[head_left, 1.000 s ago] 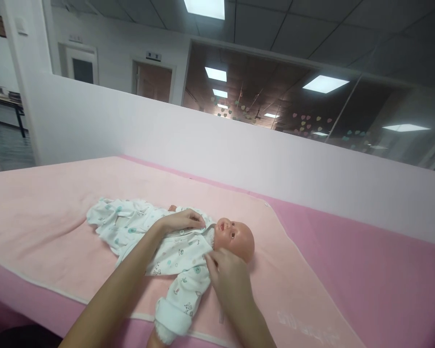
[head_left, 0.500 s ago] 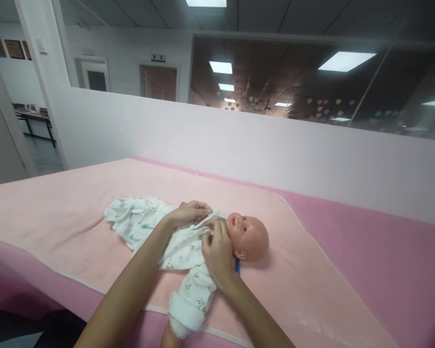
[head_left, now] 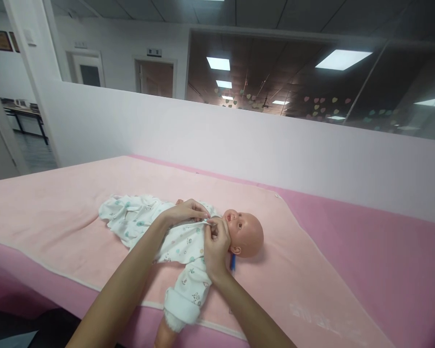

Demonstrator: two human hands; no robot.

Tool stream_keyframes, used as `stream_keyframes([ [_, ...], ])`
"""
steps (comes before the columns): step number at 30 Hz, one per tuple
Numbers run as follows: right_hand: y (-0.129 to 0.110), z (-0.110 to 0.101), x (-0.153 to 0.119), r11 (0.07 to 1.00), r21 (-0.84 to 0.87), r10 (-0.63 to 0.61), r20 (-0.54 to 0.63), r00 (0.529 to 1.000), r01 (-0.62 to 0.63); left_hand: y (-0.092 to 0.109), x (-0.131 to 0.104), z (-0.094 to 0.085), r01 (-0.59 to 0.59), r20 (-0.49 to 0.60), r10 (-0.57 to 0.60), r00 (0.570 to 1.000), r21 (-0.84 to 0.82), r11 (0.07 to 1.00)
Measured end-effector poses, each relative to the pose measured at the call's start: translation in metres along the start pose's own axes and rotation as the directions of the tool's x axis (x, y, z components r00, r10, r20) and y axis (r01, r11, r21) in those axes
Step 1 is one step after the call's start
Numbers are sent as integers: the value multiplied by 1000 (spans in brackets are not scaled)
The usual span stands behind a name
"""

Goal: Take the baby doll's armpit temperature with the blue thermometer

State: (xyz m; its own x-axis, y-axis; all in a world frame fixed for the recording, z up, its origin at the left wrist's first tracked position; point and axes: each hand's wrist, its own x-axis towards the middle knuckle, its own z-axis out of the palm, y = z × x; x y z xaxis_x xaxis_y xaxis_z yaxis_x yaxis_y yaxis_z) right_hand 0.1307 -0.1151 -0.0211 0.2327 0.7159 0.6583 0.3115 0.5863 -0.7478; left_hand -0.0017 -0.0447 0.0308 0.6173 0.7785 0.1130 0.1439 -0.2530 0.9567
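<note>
in the head view, the left hand [head_left: 187,211] comes in over the doll's chest from 7 o'clock, its thumb and fingertips pressed together on the front edge of the white garment [head_left: 181,241] near the neck. the right hand [head_left: 216,244], reaching up from 5 o'clock, is curled, with thumb and forefinger pinching the same edge just beside the left fingertips; exactly what lies between them is too small to tell. the doll [head_left: 249,234] lies face up on the peach blanket [head_left: 311,290], below the middle of the view towards 6 o'clock, its bald head pointing to 3 o'clock. the garment carries small teal and brown prints; its near sleeve [head_left: 192,285] stretches to 7 o'clock, ending in a folded-back cuff. a blue strip [head_left: 232,262] shows just below the neck.
</note>
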Motion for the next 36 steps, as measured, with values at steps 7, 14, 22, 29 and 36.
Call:
stream_keyframes([
  [7,5,2,0,999,10,-31,7,999,31,1,0,1,3,34,-6,999,87,996],
  [14,6,2,-2,1000,12,-9,3,1000,9,1,-3,-4,-1,139,-3,990,26,1000],
  [22,3,1,-1,1000,0,-1,28,1000,1,0,-2,-3,45,40,-53,998,160,986],
  [29,3,2,-1,1000,16,-17,13,1000,17,-5,3,-2,29,6,-31,1000,253,967],
  [36,5,2,-1,999,40,-20,4,1000,20,-5,4,-3,-41,119,23,993,145,989],
])
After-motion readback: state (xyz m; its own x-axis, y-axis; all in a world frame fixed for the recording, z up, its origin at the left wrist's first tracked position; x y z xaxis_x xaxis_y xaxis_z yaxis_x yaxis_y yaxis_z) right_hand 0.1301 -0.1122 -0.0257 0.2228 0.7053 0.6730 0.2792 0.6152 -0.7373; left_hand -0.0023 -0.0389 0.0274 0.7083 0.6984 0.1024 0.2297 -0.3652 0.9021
